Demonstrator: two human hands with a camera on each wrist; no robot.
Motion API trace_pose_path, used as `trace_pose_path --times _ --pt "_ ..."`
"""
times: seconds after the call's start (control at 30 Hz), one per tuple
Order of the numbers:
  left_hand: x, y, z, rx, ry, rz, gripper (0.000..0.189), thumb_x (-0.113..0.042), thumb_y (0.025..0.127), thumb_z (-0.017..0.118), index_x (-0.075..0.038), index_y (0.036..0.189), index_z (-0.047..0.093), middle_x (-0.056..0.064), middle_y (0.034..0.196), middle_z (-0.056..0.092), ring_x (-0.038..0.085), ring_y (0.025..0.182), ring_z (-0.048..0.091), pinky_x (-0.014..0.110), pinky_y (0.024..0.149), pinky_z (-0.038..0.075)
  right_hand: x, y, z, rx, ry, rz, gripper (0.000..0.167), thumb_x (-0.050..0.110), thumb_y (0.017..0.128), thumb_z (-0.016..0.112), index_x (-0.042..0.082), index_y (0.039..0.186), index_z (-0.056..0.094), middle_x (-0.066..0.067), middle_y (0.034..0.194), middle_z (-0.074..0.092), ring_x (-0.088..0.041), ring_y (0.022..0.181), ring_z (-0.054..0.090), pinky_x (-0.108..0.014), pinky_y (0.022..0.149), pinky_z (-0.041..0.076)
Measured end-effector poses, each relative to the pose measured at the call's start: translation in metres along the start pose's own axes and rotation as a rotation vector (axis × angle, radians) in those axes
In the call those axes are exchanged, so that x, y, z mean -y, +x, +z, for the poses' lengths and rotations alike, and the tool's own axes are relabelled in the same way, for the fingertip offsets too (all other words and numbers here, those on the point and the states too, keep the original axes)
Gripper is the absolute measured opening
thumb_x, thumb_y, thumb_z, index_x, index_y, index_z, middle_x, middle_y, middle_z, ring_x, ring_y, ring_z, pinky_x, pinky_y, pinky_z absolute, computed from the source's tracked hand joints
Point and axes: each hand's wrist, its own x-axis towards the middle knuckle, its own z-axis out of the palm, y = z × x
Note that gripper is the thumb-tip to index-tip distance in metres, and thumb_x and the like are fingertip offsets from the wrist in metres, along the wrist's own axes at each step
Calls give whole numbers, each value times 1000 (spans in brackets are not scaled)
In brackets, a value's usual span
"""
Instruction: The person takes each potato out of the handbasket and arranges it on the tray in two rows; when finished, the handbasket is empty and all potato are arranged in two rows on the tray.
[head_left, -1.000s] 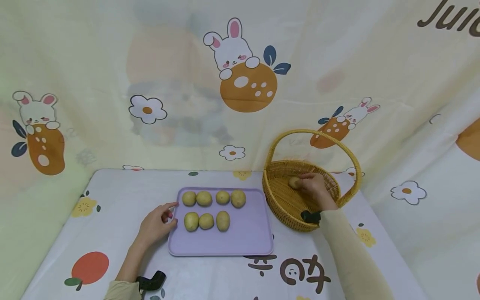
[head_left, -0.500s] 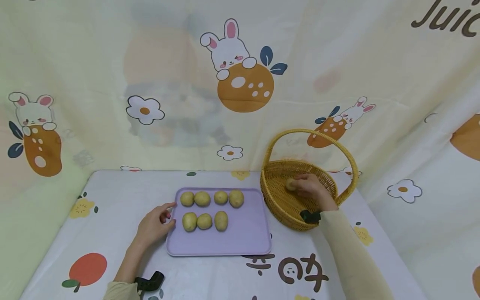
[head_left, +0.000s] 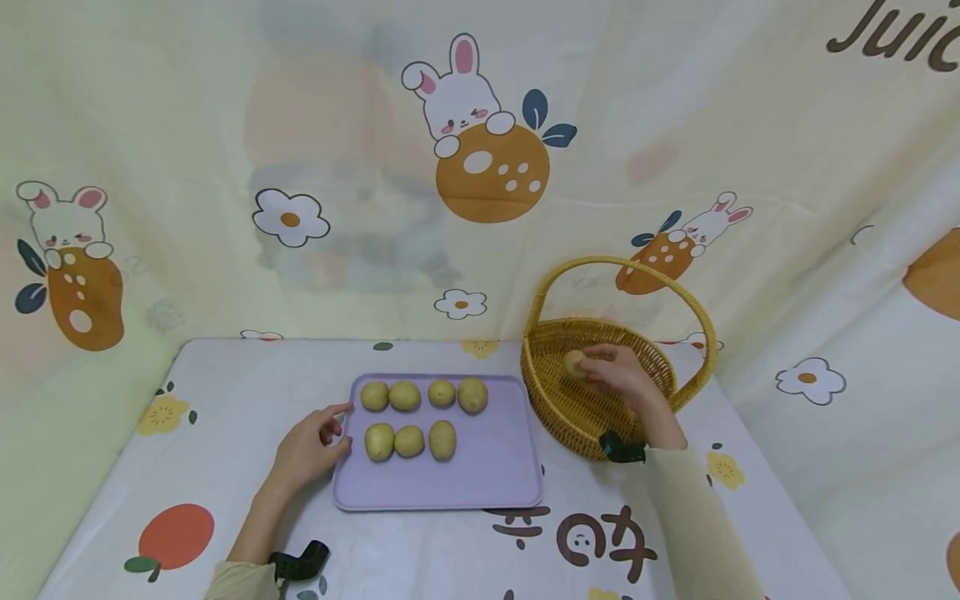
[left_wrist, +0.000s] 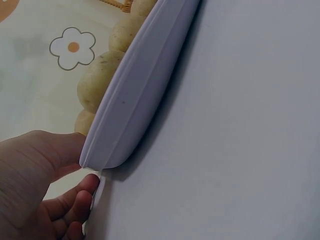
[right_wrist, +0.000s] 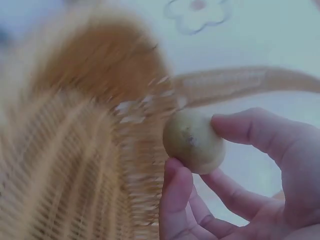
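In the head view my right hand (head_left: pixel 618 372) is over the wicker basket (head_left: pixel 540 400), holding a small potato (head_left: pixel 576 364). The right wrist view shows this potato (right_wrist: pixel 192 142) pinched between thumb and fingertips, near the blurred basket wall (right_wrist: pixel 65 165). My left hand (head_left: pixel 307 450) lies at the left edge of the lilac tray (head_left: pixel 480 483), thumb and index finger spread apart at its rim. In the left wrist view, the thumb reaches the tray's corner and the other fingers bend loosely below. On the tray, several potatoes (head_left: pixel 442 440) form two rows, the back row longer.
The basket's tall arched handle (head_left: pixel 600 261) rises above its opening, right of the tray. A printed cloth covers the table (head_left: pixel 255 375), and a patterned curtain (head_left: pixel 360 275) hangs directly behind it. Each wrist wears a black camera mount (head_left: pixel 300 562).
My right hand has shifted slightly left and up within the basket, taking the potato along, and the potato shows more between the fingers. The left hand and tray keep their place.
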Motion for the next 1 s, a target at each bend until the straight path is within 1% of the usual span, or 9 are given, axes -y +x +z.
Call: trace_pose_path --times 0.17,0.3,0.37,0.57,0.63,0.8,0.93,1.0 --pt "0 0 0 -5 3 -3 52 -10 79 75 -6 130 63 -1 82 57 11 69 48 29 61 37 8 -22 10 -9 88 -48 50 16 97 61 -6 139 47 1 94 63 -10 80 64 -26 72 54" --pt "-1 0 0 -3 -2 -5 52 -11 79 75 -5 129 63 0 82 58 13 69 48 30 61 37 10 -34 18 -41 103 -65 49 19 95 64 -4 137 51 4 87 62 -11 78 62 -26 72 53" --pt "-1 0 -1 -1 -5 -5 52 -11 79 74 -5 129 63 0 82 58 13 70 48 30 61 37 9 -39 21 -52 104 -72 49 19 94 64 -3 136 52 4 86 61 -12 78 61 -27 72 53" --pt "0 0 0 3 0 -6 52 -12 79 74 -7 130 63 -1 82 57 13 70 48 30 61 37 3 -49 31 -72 145 -92 47 15 93 64 -5 134 52 2 93 64 -12 85 63 -28 76 54" --pt "-1 0 0 1 1 -7 52 -12 79 74 -7 129 63 -1 82 57 13 70 48 30 61 37 1 -51 36 -78 151 -96 45 13 92 65 -5 132 54 2 92 65 -12 83 63 -28 76 53" --pt "-2 0 0 4 4 -10 52 -11 79 74 -6 130 63 -1 82 57 13 70 48 30 61 37 -2 -57 48 -90 179 -88 43 9 90 64 -6 129 55 -1 90 64 -12 76 60 -27 70 52" --pt "-3 0 -1 9 1 -18 52 -11 79 74 -6 130 63 0 82 57 14 70 48 30 61 37 -1 -60 58 -100 179 -100 41 8 91 65 -5 128 57 -5 93 63 -14 74 60 -28 68 52" --pt "-3 0 -2 13 0 -24 52 -11 80 74 -6 130 63 0 83 57 15 71 49 30 61 37 -1 -63 64 -105 170 -110 40 9 90 66 -4 128 57 -6 95 62 -13 75 60 -28 69 52"
